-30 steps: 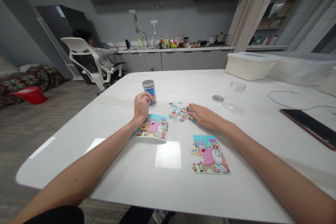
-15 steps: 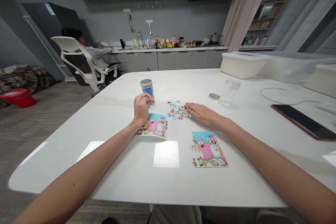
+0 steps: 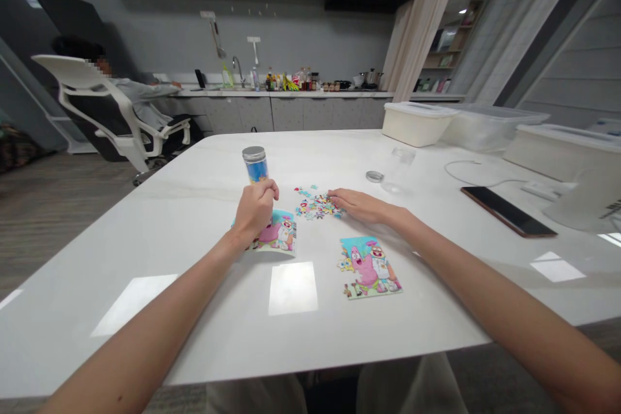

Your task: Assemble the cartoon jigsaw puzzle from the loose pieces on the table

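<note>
apparently sorting: the right hand (image 3: 358,204), fingers loosely extended, touches small, flat, multicoloured puzzle pieces (image 3: 313,208); the left hand (image 3: 255,208) curls, grip unclear. at their 5 o'clock lies the pink-and-blue, flat, part-built puzzle (image 3: 369,270); next likely needs pinching 1 fitting piece.

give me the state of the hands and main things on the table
Loose pieces: clustered in a heap
Puzzle: partly assembled, left side ragged
Left hand: fingers curled, grip unclear
Right hand: fingers extended over loose pieces
Picture sheet: curved, partly behind left hand
Blue jar: upright, capped
Clear jar: standing
Silver lid: off, beside clear jar
Phone: flat, screen dark
</note>
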Demonstrator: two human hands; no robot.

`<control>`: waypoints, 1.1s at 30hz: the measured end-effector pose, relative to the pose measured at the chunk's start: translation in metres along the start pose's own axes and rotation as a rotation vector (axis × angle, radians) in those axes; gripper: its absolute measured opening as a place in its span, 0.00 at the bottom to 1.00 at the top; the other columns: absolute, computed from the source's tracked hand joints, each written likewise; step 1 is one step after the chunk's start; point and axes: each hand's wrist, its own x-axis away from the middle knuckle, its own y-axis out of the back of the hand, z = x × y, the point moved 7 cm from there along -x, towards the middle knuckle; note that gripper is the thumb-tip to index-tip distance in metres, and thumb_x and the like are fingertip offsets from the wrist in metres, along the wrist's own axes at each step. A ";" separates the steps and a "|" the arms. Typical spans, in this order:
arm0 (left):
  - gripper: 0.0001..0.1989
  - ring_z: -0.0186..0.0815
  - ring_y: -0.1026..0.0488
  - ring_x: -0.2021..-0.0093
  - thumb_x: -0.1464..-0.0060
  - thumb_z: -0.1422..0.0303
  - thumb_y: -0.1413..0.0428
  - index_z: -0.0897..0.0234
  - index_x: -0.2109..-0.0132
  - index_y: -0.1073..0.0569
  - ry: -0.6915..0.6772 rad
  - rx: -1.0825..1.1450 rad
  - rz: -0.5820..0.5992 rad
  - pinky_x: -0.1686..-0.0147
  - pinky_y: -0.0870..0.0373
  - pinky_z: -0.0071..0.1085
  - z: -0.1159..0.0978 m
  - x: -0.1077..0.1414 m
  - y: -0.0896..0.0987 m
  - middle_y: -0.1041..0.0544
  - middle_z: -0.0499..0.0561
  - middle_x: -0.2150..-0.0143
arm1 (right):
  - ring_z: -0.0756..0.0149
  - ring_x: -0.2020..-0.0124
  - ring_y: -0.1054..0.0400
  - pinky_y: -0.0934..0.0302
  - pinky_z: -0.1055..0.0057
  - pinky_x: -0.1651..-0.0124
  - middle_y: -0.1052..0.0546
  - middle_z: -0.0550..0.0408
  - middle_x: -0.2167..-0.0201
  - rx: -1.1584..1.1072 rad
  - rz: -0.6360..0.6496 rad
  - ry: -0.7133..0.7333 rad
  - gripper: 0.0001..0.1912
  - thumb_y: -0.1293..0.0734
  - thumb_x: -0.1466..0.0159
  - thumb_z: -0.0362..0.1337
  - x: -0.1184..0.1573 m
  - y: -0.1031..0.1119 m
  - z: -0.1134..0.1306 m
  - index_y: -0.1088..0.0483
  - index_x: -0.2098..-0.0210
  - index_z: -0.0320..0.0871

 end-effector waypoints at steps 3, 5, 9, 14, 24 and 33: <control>0.09 0.40 0.31 0.70 0.54 0.68 0.57 0.60 0.78 0.36 0.029 -0.153 0.000 0.68 0.41 0.33 0.008 -0.006 0.010 0.29 0.49 0.76 | 0.55 0.38 0.37 0.46 0.57 0.33 0.28 0.52 0.41 -0.032 0.002 -0.013 0.20 0.49 0.27 0.46 0.001 0.002 -0.001 0.32 0.46 0.48; 0.10 0.41 0.29 0.67 0.54 0.67 0.57 0.60 0.77 0.34 0.073 -0.237 0.016 0.68 0.41 0.33 0.016 -0.009 0.017 0.26 0.51 0.74 | 0.55 0.37 0.38 0.46 0.56 0.33 0.28 0.54 0.41 -0.067 -0.001 -0.033 0.21 0.50 0.28 0.48 0.002 0.003 -0.005 0.32 0.46 0.50; 0.14 0.45 0.27 0.63 0.52 0.67 0.58 0.60 0.73 0.29 0.111 -0.410 0.113 0.67 0.40 0.35 0.024 -0.013 0.018 0.22 0.54 0.69 | 0.56 0.37 0.38 0.49 0.54 0.32 0.30 0.54 0.39 -0.159 -0.008 -0.041 0.23 0.52 0.27 0.49 0.002 0.005 -0.013 0.33 0.45 0.51; 0.18 0.48 0.26 0.60 0.48 0.68 0.59 0.60 0.66 0.24 0.092 -0.568 0.233 0.65 0.39 0.36 0.026 -0.012 0.010 0.21 0.56 0.65 | 0.60 0.39 0.36 0.50 0.56 0.32 0.28 0.49 0.41 -0.301 -0.032 -0.041 0.27 0.55 0.27 0.50 -0.001 0.005 -0.024 0.34 0.44 0.46; 0.16 0.47 0.26 0.55 0.45 0.71 0.59 0.61 0.70 0.28 0.021 -0.608 0.294 0.60 0.35 0.36 0.021 -0.007 -0.003 0.19 0.57 0.56 | 0.58 0.42 0.33 0.45 0.54 0.35 0.26 0.50 0.44 -0.197 -0.116 -0.072 0.21 0.53 0.26 0.40 0.000 0.008 -0.010 0.31 0.49 0.48; 0.15 0.46 0.25 0.63 0.46 0.71 0.59 0.60 0.73 0.29 0.013 -0.634 0.336 0.68 0.38 0.34 0.016 -0.004 -0.011 0.21 0.56 0.66 | 0.60 0.46 0.32 0.41 0.59 0.40 0.26 0.45 0.48 0.023 -0.167 0.006 0.15 0.43 0.29 0.37 -0.017 0.003 -0.009 0.31 0.48 0.42</control>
